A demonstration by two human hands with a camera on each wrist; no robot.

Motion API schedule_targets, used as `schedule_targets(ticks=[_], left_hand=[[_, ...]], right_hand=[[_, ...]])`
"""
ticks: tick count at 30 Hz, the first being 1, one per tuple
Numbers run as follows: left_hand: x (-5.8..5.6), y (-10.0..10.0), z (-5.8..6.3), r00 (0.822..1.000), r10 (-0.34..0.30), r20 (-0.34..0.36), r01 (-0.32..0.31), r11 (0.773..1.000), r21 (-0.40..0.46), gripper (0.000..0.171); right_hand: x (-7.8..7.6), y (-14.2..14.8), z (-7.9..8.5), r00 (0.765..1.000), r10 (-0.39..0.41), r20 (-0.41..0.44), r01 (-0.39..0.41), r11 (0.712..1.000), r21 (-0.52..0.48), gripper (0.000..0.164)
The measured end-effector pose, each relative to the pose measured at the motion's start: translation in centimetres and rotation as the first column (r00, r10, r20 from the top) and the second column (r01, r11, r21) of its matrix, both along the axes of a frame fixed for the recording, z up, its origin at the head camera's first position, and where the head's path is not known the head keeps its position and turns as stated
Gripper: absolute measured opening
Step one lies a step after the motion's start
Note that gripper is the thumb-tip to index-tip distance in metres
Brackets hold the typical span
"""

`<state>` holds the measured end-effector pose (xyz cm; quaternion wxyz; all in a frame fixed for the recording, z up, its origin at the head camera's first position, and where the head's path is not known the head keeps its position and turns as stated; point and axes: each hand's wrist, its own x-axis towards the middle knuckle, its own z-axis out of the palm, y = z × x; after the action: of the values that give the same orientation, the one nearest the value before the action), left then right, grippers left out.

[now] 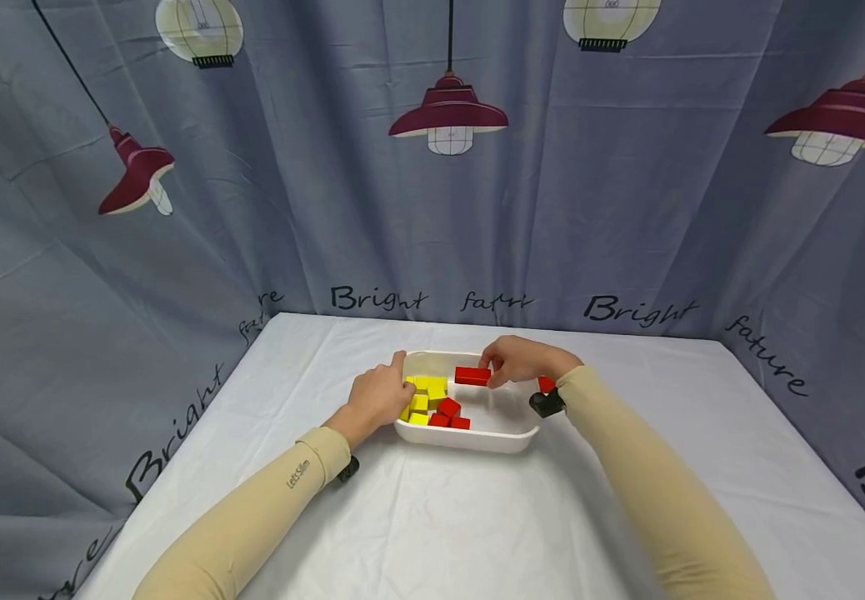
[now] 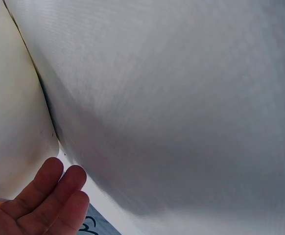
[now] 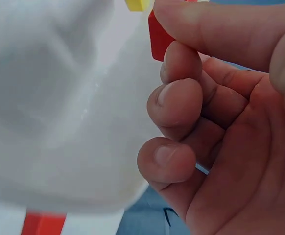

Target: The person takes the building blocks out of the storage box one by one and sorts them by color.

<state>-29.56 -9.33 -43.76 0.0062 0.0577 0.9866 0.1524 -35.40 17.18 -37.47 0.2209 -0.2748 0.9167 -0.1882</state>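
Note:
A white plastic tray (image 1: 470,439) stands on the table. At its left end my left hand (image 1: 377,394) holds the wall, thumb over the rim; the left wrist view shows three fingers (image 2: 54,196) along the outside. My right hand (image 1: 520,359) pinches a long red block (image 1: 472,376) between thumb and fingers, over the far part of the tray. In the right wrist view the thumb partly covers this red block (image 3: 158,36). Several yellow blocks (image 1: 419,402) are grouped at the tray's left, with small red blocks (image 1: 448,407) beside them.
Another red block (image 1: 547,384) lies outside the tray's right end, partly hidden by the right wrist; the right wrist view shows a red block (image 3: 43,223) past the rim. White cloth covers the table (image 1: 432,525). A grey-blue printed curtain (image 1: 432,225) hangs behind.

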Motion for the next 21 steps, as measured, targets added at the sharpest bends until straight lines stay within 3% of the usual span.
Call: schedule_targets(ticks=[21], left_hand=[[-0.2, -0.4, -0.2, 1.000, 0.008, 0.003, -0.008, 0.999, 0.032, 0.064]], right_hand=[[0.6, 5.6, 1.9, 0.994, -0.097, -0.058, 0.095, 0.995, -0.042, 0.031]])
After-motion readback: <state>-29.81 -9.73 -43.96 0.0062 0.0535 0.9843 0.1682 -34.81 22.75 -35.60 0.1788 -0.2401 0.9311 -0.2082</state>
